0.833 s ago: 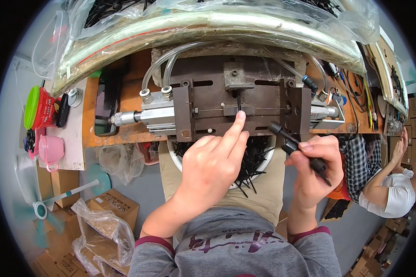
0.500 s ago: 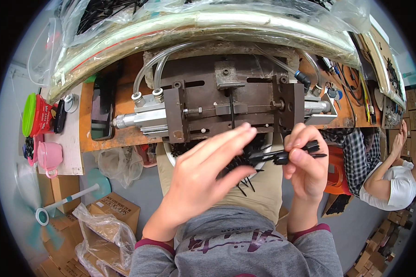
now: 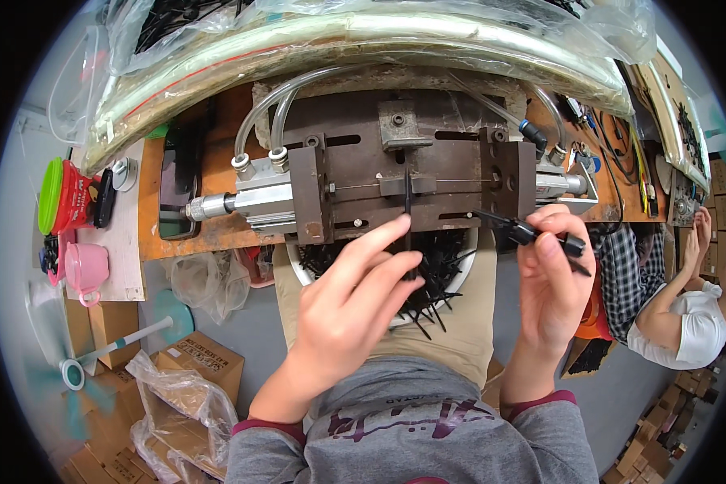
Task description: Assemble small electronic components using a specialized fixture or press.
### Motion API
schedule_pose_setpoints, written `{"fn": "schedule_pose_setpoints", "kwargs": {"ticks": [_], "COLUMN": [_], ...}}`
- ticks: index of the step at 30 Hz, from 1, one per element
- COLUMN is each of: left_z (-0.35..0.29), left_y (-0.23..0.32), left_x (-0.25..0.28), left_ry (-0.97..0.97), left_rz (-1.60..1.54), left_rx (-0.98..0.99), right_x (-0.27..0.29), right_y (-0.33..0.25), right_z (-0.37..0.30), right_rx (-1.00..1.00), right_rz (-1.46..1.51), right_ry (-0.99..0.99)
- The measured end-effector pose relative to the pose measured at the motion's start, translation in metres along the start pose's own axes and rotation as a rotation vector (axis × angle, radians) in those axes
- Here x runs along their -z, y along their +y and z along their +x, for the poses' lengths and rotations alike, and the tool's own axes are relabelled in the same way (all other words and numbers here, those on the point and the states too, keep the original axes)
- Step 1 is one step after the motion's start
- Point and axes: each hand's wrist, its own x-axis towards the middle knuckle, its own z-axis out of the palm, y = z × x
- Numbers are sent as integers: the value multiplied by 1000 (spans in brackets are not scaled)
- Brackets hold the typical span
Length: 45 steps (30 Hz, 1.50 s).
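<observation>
A thin black plastic rod (image 3: pixel 407 192) lies lengthwise across the small central block of a dark metal clamping fixture (image 3: pixel 363 218). My left hand (image 3: pixel 343 310) is at the rod's near end, index fingertip against it and the other fingers curled around its lower part; the exact grip is partly hidden. To the right, my right hand (image 3: pixel 555 278) is closed on several black plastic pieces (image 3: pixel 524 233), pinched between thumb and fingers, with their thin ends sticking out both sides. Below the fixture, a white basin (image 3: pixel 468 278) in my lap holds many black rods (image 3: pixel 440 282).
Air cylinders (image 3: pixel 262 202) with clear hoses flank the fixture on the orange bench. A phone (image 3: pixel 179 181) lies at left, beside a pink cup (image 3: pixel 86 266). A plastic-wrapped roll (image 3: pixel 355 36) spans the back. A co-worker (image 3: pixel 686 323) sits at right; a fan (image 3: pixel 73 373) stands lower left.
My left hand has moved up to the rod in the fixture. My right hand has shifted right with the black pieces. The fixture's side pins have drawn back from the central block.
</observation>
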Motion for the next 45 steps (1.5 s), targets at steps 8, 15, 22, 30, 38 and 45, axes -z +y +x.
{"fn": "schedule_pose_setpoints", "kwargs": {"ticks": [8, 15, 22, 30, 38, 45], "left_z": [11, 14, 15, 11, 0, 2], "left_y": [-13, -12, 2, 9, 9, -14], "left_x": [-19, -16, -5, 5, 17, -16], "left_ry": [-54, -85, -92, -139, -127, -4], "left_rz": [409, 389, -146, -257, -238, 232], "left_rx": [-155, -126, -168, -254, -133, -171], "right_x": [-9, -4, -9, -20, -9, -8], "right_y": [0, -4, -6, -1, 6, 12], "right_z": [-5, -5, -3, -1, 6, 2], "right_rx": [77, -62, -321, -442, 41, 230], "right_rz": [-169, -90, -2, 165, -36, -203], "right_ry": [-82, -94, -165, -273, -8, -20]}}
